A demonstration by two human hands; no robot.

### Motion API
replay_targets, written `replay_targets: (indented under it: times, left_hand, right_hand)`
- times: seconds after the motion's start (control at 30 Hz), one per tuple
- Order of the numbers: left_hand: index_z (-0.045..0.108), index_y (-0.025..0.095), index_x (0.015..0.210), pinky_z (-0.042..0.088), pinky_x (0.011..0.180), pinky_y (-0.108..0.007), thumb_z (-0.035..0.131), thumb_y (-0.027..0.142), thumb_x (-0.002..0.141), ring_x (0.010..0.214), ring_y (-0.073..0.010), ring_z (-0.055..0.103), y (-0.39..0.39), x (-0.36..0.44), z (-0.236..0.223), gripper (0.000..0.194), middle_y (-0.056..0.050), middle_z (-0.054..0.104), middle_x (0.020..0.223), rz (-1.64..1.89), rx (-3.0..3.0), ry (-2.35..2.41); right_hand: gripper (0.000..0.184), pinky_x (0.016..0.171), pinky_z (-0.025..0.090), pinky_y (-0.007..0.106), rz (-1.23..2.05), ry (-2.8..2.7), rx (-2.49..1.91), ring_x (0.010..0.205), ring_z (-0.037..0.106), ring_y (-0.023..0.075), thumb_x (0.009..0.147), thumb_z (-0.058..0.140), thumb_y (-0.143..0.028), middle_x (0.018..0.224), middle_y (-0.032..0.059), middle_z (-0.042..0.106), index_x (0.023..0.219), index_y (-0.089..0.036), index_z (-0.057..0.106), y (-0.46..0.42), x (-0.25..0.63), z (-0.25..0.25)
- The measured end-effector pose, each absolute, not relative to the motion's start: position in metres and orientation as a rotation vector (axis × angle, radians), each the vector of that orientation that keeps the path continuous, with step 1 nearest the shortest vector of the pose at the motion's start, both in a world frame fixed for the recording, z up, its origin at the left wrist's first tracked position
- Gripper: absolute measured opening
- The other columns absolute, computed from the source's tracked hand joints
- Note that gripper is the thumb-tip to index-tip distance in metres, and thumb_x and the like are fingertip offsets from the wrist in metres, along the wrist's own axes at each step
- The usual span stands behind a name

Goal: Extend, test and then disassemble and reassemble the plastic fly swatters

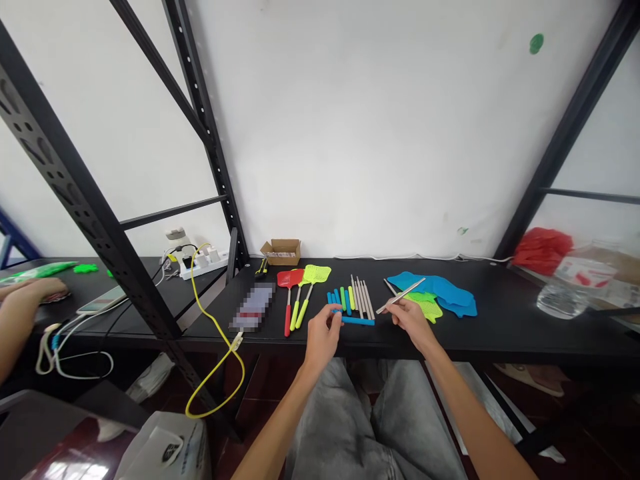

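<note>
Seated at a black table, both forearms reaching over grey-trousered knees. Left hand curled at the near end of the row of blue and green handles, fingers pinched shut on the end of one blue handle lying crosswise just in front of that row, apparently gripped by its tip to keep the open end free. Right hand just right of the row, fingers closed around a thin metal rod, held slanting up and away, tip raised over the blue and green swatter heads. More bare rods lined up at the row's right edge, parts sorted by kind. Left of the row, three finished fly swatters, red and yellow-green, set aside together. Beyond those, a small cardboard box against the wall. Far left of the row, another person's hand resting on a neighbouring surface.
</note>
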State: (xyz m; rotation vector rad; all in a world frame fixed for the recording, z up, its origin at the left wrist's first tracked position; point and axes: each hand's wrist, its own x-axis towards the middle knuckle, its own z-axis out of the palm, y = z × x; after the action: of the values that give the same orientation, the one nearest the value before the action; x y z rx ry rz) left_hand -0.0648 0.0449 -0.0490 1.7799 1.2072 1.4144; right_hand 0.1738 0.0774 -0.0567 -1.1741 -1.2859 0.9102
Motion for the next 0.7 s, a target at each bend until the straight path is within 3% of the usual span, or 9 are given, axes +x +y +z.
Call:
replay_targets:
  times: [0.2, 0.7]
  left_hand:
    - [0.064, 0.018, 0.107, 0.049, 0.071, -0.029, 0.044, 0.043, 0.094, 0.079, -0.02, 0.069, 0.046, -0.068, -0.049, 0.035, -0.004, 0.069, 0.081, 1.438, 1.75, 1.214]
    - [0.065, 0.02, 0.102, 0.047, 0.067, -0.026, 0.043, 0.041, 0.095, 0.08, -0.0199, 0.07, 0.043, -0.067, -0.048, 0.031, -0.002, 0.069, 0.077, 1.381, 1.81, 1.264]
  right_hand:
    - [0.027, 0.052, 0.037, 0.026, 0.941, -1.422, -1.131, 0.053, 0.047, 0.0133, 0.075, 0.065, -0.043, 0.065, 0.0025, 0.062, 0.079, -0.016, 0.065, 0.072, 0.172, -0.051]
    - [0.031, 0.055, 0.04, 0.027, 0.991, -1.474, -1.038, 0.059, 0.05, 0.0144, 0.077, 0.067, -0.046, 0.07, 0.0028, 0.061, 0.086, -0.017, 0.066, 0.064, 0.171, -0.045]
